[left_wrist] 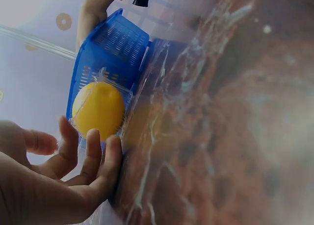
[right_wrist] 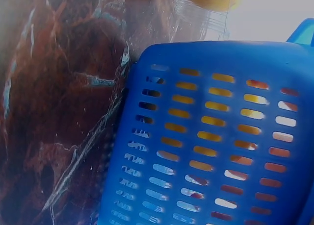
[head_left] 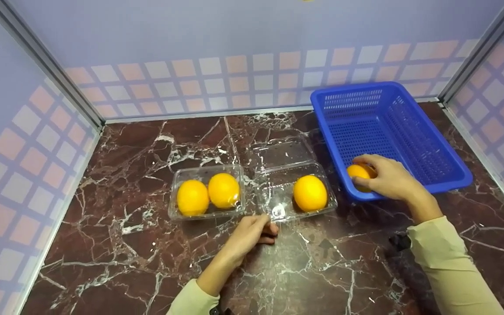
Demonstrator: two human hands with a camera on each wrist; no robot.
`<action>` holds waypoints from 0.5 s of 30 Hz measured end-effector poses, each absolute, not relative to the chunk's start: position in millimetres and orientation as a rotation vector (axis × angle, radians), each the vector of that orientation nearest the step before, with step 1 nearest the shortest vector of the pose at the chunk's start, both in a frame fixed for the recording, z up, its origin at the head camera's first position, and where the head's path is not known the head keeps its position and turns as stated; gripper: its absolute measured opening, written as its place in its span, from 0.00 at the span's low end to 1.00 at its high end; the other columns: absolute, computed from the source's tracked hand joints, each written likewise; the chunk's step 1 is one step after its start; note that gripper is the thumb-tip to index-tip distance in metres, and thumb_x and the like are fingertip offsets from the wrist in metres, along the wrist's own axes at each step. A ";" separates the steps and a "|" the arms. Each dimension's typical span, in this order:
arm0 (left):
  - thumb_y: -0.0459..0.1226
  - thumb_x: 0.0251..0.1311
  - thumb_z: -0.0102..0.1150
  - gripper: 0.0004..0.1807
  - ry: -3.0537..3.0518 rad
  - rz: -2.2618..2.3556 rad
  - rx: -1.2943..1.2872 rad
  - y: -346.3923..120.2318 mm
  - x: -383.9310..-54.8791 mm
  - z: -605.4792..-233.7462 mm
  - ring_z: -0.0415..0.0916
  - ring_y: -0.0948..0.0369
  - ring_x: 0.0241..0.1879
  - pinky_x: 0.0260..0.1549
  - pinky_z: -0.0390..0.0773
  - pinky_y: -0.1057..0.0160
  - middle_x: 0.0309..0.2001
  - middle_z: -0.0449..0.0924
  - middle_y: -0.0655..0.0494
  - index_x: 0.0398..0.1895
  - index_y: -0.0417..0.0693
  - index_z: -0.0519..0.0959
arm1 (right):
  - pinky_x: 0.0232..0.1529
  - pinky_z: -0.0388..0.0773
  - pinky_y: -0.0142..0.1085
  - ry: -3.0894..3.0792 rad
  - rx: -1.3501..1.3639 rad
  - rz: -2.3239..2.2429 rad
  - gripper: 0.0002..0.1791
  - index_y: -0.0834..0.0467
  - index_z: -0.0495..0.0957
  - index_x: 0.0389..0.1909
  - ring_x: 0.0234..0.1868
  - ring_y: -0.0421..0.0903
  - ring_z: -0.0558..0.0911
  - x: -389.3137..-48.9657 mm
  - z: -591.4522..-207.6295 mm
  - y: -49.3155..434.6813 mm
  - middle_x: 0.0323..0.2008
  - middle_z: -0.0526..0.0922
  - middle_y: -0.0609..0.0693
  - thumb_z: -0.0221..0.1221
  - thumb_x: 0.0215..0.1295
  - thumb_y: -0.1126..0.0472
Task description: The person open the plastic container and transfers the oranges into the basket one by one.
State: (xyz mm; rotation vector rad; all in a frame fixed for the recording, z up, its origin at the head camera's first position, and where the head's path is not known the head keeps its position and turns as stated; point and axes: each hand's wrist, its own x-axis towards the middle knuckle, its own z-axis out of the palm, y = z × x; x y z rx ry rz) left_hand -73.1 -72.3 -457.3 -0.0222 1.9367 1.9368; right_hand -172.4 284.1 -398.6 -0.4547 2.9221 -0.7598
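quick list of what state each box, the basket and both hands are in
right clear box: open, lid folded back, one orange inside
left clear box: looks closed, two oranges inside
blue basket: upright, open-topped
right hand: grips an orange inside the basket
left hand: at right box's near edge, grip unclear
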 end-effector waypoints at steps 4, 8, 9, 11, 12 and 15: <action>0.37 0.77 0.51 0.14 2.081 1.824 0.073 -79.4 -68.5 -456.0 0.82 0.57 0.36 0.37 0.88 0.61 0.40 0.84 0.45 0.43 0.33 0.82 | 0.56 0.77 0.62 3.006 -0.531 -0.829 0.24 0.61 0.82 0.61 0.56 0.64 0.81 -169.4 -401.1 285.7 0.58 0.84 0.63 0.68 0.71 0.53; 0.39 0.77 0.57 0.11 2.331 1.650 0.232 -86.4 -62.1 -451.7 0.82 0.57 0.39 0.40 0.86 0.61 0.41 0.84 0.48 0.46 0.39 0.81 | 0.50 0.77 0.64 3.185 -0.592 -0.838 0.16 0.59 0.85 0.55 0.51 0.65 0.82 -163.0 -400.2 282.9 0.54 0.85 0.60 0.69 0.70 0.58; 0.40 0.76 0.57 0.10 2.386 1.607 0.271 -87.7 -60.5 -450.4 0.82 0.57 0.40 0.42 0.86 0.61 0.41 0.84 0.49 0.45 0.41 0.81 | 0.51 0.76 0.64 3.228 -0.608 -0.844 0.15 0.59 0.85 0.53 0.51 0.66 0.82 -160.3 -398.4 280.6 0.53 0.85 0.59 0.69 0.69 0.59; 0.40 0.76 0.58 0.08 2.477 1.536 0.346 -89.9 -57.6 -447.9 0.81 0.58 0.41 0.45 0.85 0.61 0.41 0.83 0.53 0.43 0.44 0.82 | 0.53 0.75 0.64 3.294 -0.648 -0.868 0.13 0.59 0.86 0.51 0.52 0.65 0.81 -153.4 -394.1 273.6 0.53 0.85 0.58 0.69 0.68 0.62; 0.39 0.75 0.58 0.07 2.514 1.516 0.380 -90.7 -56.0 -446.9 0.81 0.58 0.42 0.46 0.85 0.61 0.42 0.82 0.55 0.42 0.45 0.82 | 0.56 0.74 0.64 3.315 -0.677 -0.889 0.13 0.59 0.86 0.51 0.54 0.64 0.80 -149.3 -391.8 269.3 0.54 0.85 0.58 0.70 0.67 0.63; 0.37 0.74 0.60 0.05 2.637 1.473 0.464 -91.9 -51.5 -444.0 0.80 0.58 0.41 0.46 0.84 0.60 0.41 0.81 0.57 0.39 0.47 0.83 | 0.62 0.73 0.61 3.332 -0.812 -0.980 0.14 0.61 0.86 0.51 0.59 0.62 0.79 -135.9 -384.9 252.9 0.56 0.85 0.58 0.70 0.65 0.65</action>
